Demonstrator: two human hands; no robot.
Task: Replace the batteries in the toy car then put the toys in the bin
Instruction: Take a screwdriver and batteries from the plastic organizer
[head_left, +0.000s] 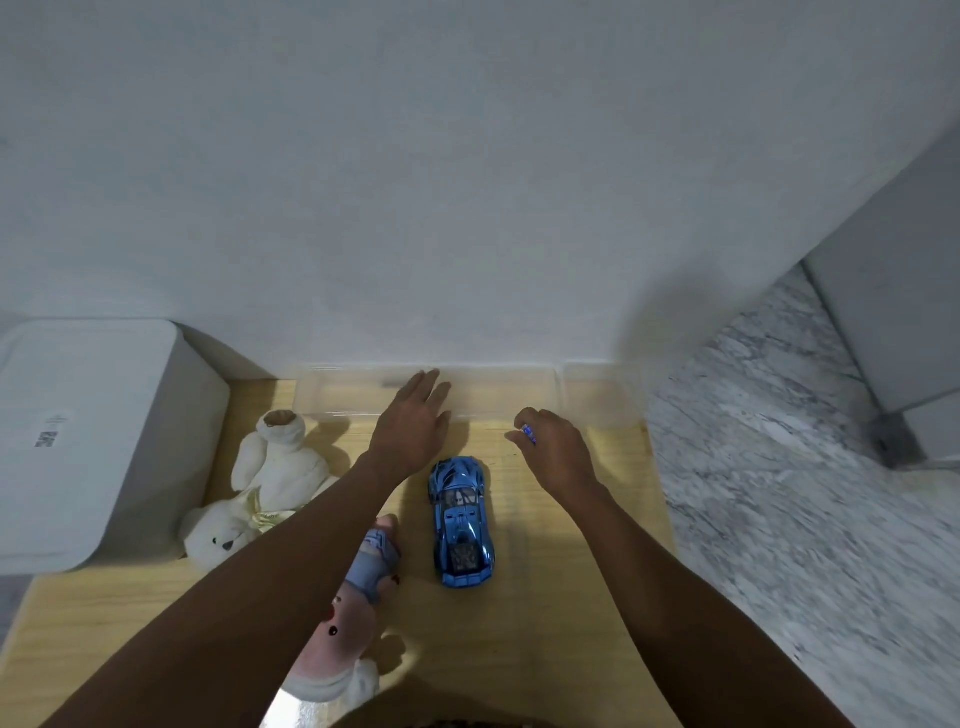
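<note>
A shiny blue toy car (461, 522) stands on its wheels on the wooden table (566, 597), nose pointing away from me. My left hand (410, 421) reaches past it with straight fingers over the near rim of a clear plastic bin (498, 395) against the wall. My right hand (553, 441) hovers right of the car's nose, fingers curled round a small blue battery (529, 433). A white teddy bear (265, 483) lies on the left. A soft doll in grey-blue clothes (358, 592) lies partly under my left forearm.
A white box-shaped appliance (88, 441) fills the table's left side. A second small clear container (597, 395) sits right of the bin. The white wall rises right behind them. Marble floor (805, 493) lies beyond the table's right edge.
</note>
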